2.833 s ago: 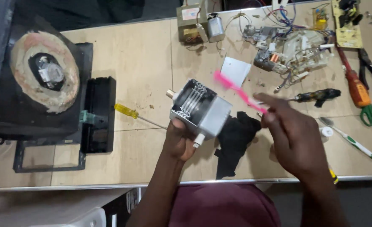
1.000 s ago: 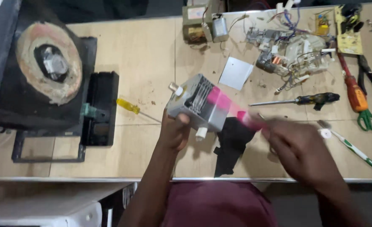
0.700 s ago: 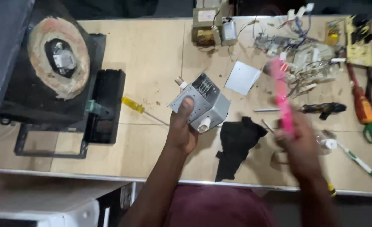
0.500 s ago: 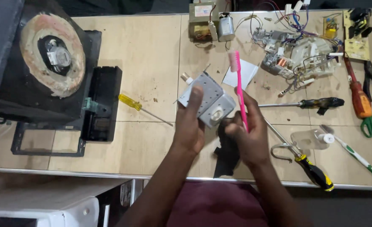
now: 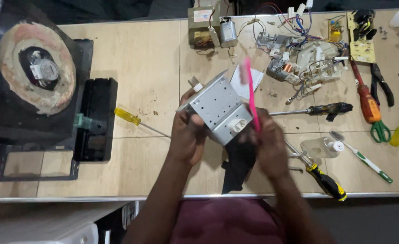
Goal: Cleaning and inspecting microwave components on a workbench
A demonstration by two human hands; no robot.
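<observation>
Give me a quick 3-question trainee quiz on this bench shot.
1. True or false: the left hand grips the grey metal box-shaped part.
2. What does the right hand hold? A) pink toothbrush B) scissors C) pliers
3. Fill in: the yellow-handled screwdriver lies between the person's hands and the ____ appliance housing.

Key
1. True.
2. A: the pink toothbrush stands against the part.
3. Black.

head view | straight down | near | over workbench
</observation>
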